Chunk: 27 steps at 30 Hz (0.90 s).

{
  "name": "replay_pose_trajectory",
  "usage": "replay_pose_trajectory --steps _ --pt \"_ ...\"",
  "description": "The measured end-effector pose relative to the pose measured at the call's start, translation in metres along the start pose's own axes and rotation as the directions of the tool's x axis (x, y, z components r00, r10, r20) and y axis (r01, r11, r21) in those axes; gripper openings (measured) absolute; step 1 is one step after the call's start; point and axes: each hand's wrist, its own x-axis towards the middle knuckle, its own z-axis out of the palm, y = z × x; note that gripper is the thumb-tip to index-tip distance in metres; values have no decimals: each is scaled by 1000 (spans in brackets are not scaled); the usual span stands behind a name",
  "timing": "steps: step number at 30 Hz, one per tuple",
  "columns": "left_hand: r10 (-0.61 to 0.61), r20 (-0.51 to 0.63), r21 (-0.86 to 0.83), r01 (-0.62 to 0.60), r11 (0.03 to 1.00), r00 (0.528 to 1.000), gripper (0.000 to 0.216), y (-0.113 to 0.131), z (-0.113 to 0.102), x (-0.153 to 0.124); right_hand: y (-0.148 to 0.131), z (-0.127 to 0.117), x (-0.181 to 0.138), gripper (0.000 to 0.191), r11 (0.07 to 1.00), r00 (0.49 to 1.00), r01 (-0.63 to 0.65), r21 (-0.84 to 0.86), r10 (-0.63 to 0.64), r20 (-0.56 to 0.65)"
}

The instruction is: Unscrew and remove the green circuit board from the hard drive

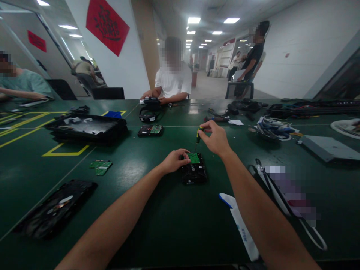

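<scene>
Black hard drive [194, 174] against left hand [174, 161], below right hand [217, 139]

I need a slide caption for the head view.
Right hand holds a screwdriver upright over the green board of a black device; left hand touches the device's left side.

Above the table [165, 221], the left forearm [123, 210] and the right forearm [250, 198] are bare, smooth in outline and slim, broadening gradually toward the table's near edge. The left hand [177, 161] and the right hand [216, 138] are bare too, with slender fingers [209, 123].
</scene>
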Motion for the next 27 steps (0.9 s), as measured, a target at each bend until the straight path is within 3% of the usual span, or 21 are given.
replay_pose_trajectory --steps 6,12,18,27 --pt "0 -4 2 0 1000 1000 19 1 0 -1 1 0 0 16 998 999 50 -35 -49 16" --pt "11 -9 16 -11 1000 1000 19 1 0 0 2 1 0 14 1000 1000 -7 -16 7 -4" --pt "-1 -1 11 1 1000 1000 19 -1 1 1 3 -1 0 18 998 998 57 -39 -56 17" --pt "-4 4 29 4 1000 1000 19 3 0 0 2 -1 0 15 999 1000 22 -32 -21 8"
